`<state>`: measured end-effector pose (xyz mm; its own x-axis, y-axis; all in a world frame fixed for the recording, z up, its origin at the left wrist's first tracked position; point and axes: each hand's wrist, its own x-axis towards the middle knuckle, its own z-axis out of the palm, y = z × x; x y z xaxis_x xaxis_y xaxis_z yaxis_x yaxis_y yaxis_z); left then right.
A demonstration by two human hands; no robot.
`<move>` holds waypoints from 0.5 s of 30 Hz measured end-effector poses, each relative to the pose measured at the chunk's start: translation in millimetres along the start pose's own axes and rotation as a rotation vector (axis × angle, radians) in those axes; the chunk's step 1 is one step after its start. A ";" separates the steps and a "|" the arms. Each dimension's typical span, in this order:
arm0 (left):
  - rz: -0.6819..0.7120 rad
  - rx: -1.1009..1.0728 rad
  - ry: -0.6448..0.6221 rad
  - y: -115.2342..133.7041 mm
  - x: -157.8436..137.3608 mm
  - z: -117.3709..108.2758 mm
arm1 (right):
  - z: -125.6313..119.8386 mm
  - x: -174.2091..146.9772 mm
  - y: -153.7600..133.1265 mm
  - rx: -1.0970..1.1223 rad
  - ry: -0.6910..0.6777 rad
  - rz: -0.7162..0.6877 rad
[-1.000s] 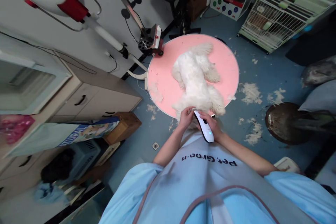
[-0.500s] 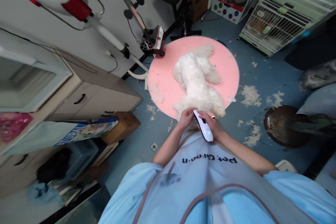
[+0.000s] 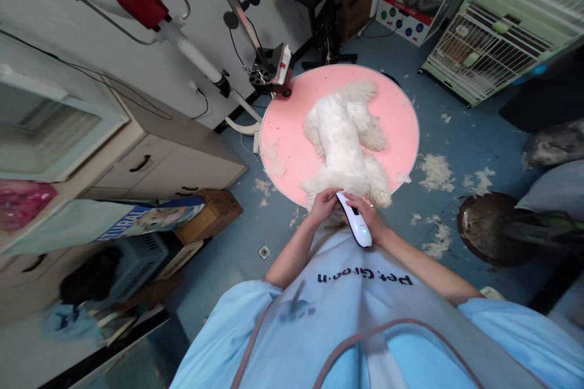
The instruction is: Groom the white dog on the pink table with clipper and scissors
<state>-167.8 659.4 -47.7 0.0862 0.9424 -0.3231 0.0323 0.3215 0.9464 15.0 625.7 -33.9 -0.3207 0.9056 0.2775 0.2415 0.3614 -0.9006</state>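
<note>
A white dog (image 3: pixel 340 134) with closely cut fur on its back and shaggier legs lies on the round pink grooming table (image 3: pixel 283 115). My right hand (image 3: pixel 371 216) is wrapped around a white hair clipper (image 3: pixel 358 225) with a small lit green light. The clipper's front end points away from me, at the end of the dog nearest my apron. My left hand (image 3: pixel 323 205) is beside that front end, its fingers curled closed against the dog's fur. What those fingers grip is hidden, and the clipper's blade cannot be made out.
Cut fur (image 3: pixel 435 173) lies in clumps on the blue floor. A stand dryer (image 3: pixel 141 3) and a black-and-red device (image 3: pixel 274 70) are by the table's far left. Drawers (image 3: pixel 141 164) line the left, a wire cage (image 3: pixel 483 42) the far right, a round brown stool (image 3: pixel 483 228) the near right.
The view has tilted slightly, so the room around has shifted a little. Both hands, the clipper and the dog keep nearly the same positions.
</note>
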 end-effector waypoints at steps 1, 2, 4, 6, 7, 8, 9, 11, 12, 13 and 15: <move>-0.001 -0.011 0.000 0.5 -0.2 0.5 | -0.9 -0.4 0.7 0.003 0.013 0.024; -0.005 -0.024 0.000 1.0 -0.5 1.0 | -2.0 -1.1 1.4 0.003 0.042 0.046; -0.026 -0.055 0.004 1.3 -0.9 1.6 | -4.5 -2.7 1.9 -0.011 0.118 0.074; -0.055 -0.082 0.014 1.0 -1.1 1.6 | -6.6 -4.4 1.1 -0.041 0.159 0.062; -0.067 -0.092 0.022 0.6 -1.0 1.4 | -7.2 -5.0 0.3 -0.053 0.148 0.042; -0.073 -0.098 0.029 0.1 -0.9 1.2 | -7.4 -5.4 -0.8 -0.057 0.123 0.020; -0.073 -0.101 0.034 -0.5 -0.7 1.1 | -7.4 -5.5 -2.0 -0.051 0.090 0.002; -0.059 -0.101 0.030 -1.7 -0.4 1.1 | -7.0 -4.8 -4.3 -0.030 0.031 -0.010; -0.049 -0.098 0.021 -2.3 -0.4 1.4 | -6.8 -4.1 -5.1 -0.021 0.011 -0.008; -0.037 -0.091 0.013 -2.9 -0.4 1.8 | -6.8 -3.2 -5.8 -0.014 -0.002 -0.003; -0.017 -0.068 0.005 -3.8 -0.6 2.7 | -7.3 -1.4 -6.3 -0.001 -0.016 0.005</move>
<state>-165.3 657.4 -51.1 0.0810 0.9373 -0.3389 -0.0345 0.3425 0.9389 20.6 623.8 -26.1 -0.3346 0.9036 0.2676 0.2437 0.3572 -0.9017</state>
